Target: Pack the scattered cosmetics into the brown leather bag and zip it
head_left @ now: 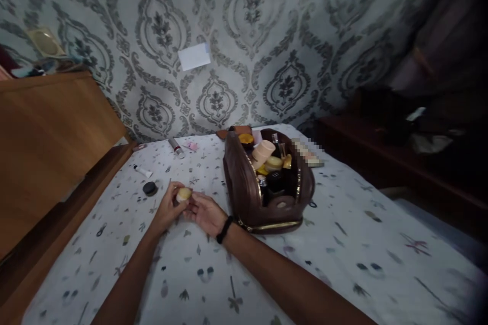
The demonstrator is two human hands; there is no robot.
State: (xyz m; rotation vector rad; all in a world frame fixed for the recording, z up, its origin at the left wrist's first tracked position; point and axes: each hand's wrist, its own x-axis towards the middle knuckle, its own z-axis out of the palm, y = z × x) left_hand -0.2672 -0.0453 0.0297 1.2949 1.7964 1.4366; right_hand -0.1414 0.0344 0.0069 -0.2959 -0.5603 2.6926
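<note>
My left hand (pixel 170 206) holds a small round jar (pixel 183 194) with a yellowish lid, thumb on one side and fingers behind it. My right hand (pixel 206 213), with a black band at the wrist, has its fingertips at the jar's right side; its fingers are partly bent, palm turned up. Right of my hands stands a dark brown bag (pixel 244 188), unzipped, with jars, bottles and a peach-coloured tub (pixel 264 152) inside. A round black container (pixel 150 189) lies left of my left hand.
On the patterned sheet (pixel 206 274) lie a white tube (pixel 143 171), a silver tube (pixel 176 148) and a pink item (pixel 191 145). A pale flat case (pixel 308 153) is behind the bag. Wooden furniture (pixel 57 137) borders the left; dark furniture (pixel 366 162) stands right.
</note>
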